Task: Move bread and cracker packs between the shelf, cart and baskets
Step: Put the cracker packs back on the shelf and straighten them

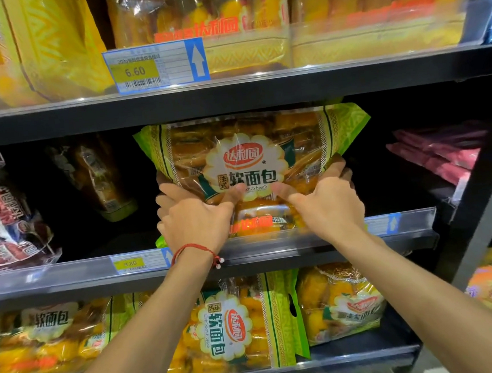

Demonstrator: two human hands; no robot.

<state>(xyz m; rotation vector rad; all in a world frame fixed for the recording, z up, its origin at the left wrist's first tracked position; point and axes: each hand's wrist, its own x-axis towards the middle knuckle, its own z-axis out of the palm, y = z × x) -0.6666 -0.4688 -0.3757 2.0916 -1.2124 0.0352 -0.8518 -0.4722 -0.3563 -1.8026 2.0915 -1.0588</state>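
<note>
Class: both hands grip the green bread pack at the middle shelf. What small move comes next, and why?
Probably ease the bread pack back onto the shelf: left hand and right hand grip its lower part, it stands upright at the front rail, with room either side. Direction is uncertain.

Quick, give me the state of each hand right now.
Left hand: grips the green bread pack at its lower left.
Right hand: grips the same pack at its lower right.
</note>
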